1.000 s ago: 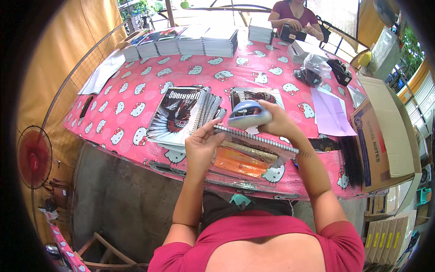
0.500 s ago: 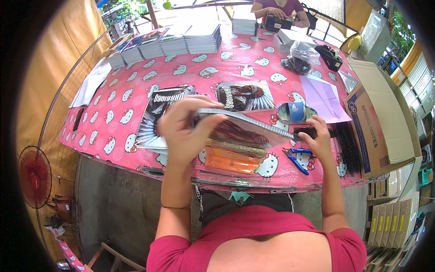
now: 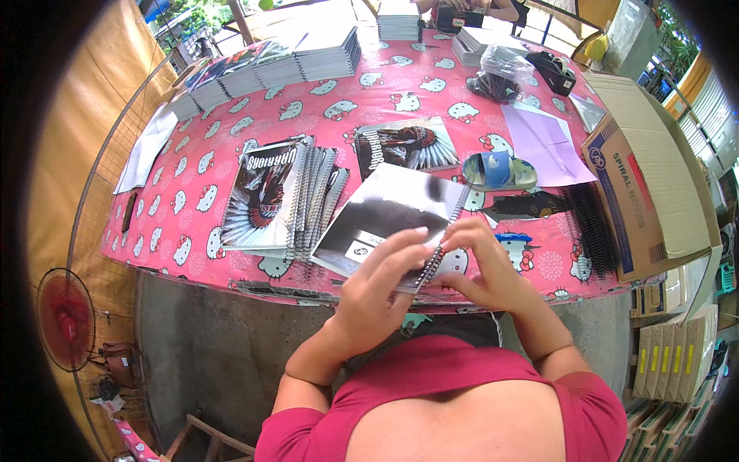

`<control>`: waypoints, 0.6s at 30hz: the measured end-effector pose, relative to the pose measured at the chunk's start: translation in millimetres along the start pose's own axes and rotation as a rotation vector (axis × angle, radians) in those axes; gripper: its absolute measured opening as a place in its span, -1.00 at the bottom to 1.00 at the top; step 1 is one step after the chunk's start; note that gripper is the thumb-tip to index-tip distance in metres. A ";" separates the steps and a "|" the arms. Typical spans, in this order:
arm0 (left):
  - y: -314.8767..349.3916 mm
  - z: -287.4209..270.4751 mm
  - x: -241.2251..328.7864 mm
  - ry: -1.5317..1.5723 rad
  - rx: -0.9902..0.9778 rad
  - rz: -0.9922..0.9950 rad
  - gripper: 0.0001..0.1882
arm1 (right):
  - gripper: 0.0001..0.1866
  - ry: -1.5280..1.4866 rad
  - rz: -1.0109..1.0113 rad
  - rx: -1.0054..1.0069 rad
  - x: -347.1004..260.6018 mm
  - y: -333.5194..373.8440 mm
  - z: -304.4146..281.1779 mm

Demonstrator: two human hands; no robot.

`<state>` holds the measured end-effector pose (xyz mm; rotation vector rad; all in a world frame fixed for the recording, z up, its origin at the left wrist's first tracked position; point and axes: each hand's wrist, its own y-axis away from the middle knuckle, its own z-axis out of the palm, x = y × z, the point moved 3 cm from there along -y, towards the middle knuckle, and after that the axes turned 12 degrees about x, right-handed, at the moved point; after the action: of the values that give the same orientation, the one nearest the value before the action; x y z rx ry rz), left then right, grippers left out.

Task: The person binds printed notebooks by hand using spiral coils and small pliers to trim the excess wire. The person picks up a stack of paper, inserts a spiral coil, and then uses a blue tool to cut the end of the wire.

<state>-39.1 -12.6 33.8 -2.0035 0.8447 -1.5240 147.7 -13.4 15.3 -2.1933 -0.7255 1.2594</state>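
While your left hand [image 3: 377,285] lies across the glossy black-to-white cover of the notebook [image 3: 400,196], its fingers are stretched out and a little parted near the binding; your thumb there is hidden, so I cannot tell whether it grips. Your right hand [image 3: 489,266] has its fingers bent with the tips at the black coil [image 3: 429,269], the thumb standing apart from them near the coil's lower end; how hard it presses, I cannot tell. The notebook sits slanted at the near edge of the table, right of the stacked notebooks [image 3: 262,196]. To work the coil well, steady the slick cover with flat fingers, support the binding from below, and touch the loops lightly, since thin rings would probably bend under a hard pinch. Mind the blue tool [image 3: 514,237] just beyond your right hand. Past it sit a rounded, camouflage-patterned slipper [image 3: 499,171], a bristly bundle of loose black coils [image 3: 593,231] and a creased lilac sheet [image 3: 546,142], all on the smooth, shiny pink tablecloth [image 3: 308,127].
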 end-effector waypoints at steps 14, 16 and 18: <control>2.2 -9.3 -1.5 -0.045 0.124 -0.074 -0.79 | -0.70 0.004 -0.179 0.116 -3.5 -13.5 25.0; -1.7 -9.1 2.6 -0.074 0.136 -0.078 -0.78 | -0.70 -0.075 -0.086 0.149 -1.0 -10.1 23.8; -1.7 -9.9 2.6 -0.085 0.141 -0.066 -0.78 | -0.72 -0.127 -0.063 0.086 5.6 -8.7 21.3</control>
<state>-47.9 -13.4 39.3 -1.9954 0.6252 -1.4795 129.6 0.1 8.1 -2.0212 -0.7692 1.3815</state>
